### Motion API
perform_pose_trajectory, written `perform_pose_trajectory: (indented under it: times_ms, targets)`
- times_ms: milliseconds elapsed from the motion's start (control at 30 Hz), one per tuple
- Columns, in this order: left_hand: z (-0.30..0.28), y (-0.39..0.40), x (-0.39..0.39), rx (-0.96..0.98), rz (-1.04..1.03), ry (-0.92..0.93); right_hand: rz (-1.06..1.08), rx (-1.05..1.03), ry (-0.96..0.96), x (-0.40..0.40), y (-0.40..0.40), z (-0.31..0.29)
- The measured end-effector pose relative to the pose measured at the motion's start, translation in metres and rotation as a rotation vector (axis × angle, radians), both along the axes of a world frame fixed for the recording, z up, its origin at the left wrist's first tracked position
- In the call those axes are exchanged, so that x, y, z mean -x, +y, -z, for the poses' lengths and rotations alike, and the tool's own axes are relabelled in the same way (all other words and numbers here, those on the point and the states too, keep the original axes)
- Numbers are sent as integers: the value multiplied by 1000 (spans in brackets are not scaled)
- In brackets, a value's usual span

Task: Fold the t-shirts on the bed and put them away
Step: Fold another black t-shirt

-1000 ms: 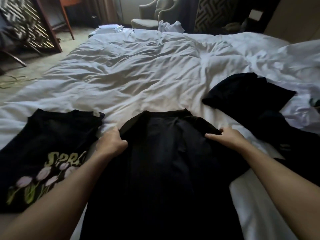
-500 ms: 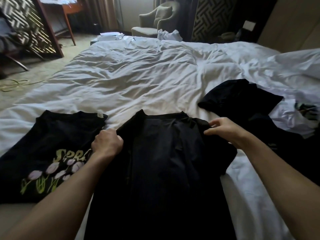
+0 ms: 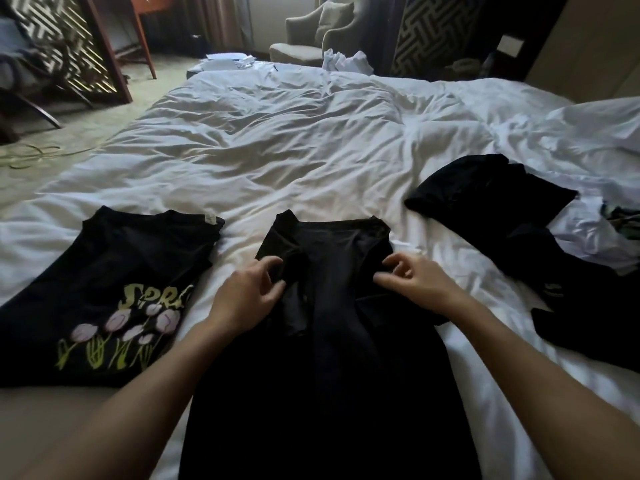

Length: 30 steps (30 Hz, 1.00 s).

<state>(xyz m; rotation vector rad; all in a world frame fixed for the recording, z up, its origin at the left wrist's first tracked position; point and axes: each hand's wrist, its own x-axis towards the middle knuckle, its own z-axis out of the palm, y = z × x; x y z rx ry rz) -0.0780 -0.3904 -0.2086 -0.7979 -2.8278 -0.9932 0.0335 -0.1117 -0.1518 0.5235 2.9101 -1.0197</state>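
A wide bed (image 3: 277,150) under a rumpled white duvet fills most of the view, its cover creased in long folds that run toward the far edge. At the near edge, in the middle, lies a plain black t-shirt (image 3: 329,375), its sides folded inward so that it forms a long narrow strip with the collar pointing away from the person. The left hand (image 3: 247,292) rests on the folded left shoulder of this shirt, thumb and forefinger pinching a ridge of the cloth; the right hand (image 3: 412,277) sits on the right shoulder with fingers curled, though whether they actually grip the fabric cannot be told. Toward the near left corner a second black shirt, the printed t-shirt (image 3: 114,289), lies flat just beside the first, showing yellow lettering and pink tulips. Along the right side a loose heap of dark clothes (image 3: 485,199) spreads toward the near right corner, touching some crumpled white cloth (image 3: 588,233). At the far edge sit papers (image 3: 228,60) and a small white bundle (image 3: 346,62). Beyond the bed stand a pale armchair (image 3: 315,32), a patterned lattice screen (image 3: 62,43) at the left, and carpeted floor (image 3: 69,133).
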Motion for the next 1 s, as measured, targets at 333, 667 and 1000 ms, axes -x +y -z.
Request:
perform_pose_trajectory:
  times_ms: [333, 667, 1000]
  targets:
    - [5, 30, -29, 544, 35, -37, -222, -319, -286, 4, -25, 18]
    - [12, 30, 4, 122, 45, -40, -108, 676, -32, 26, -53, 9]
    - [0, 63, 99, 449, 282, 115, -281, -435, -83, 105, 17, 38]
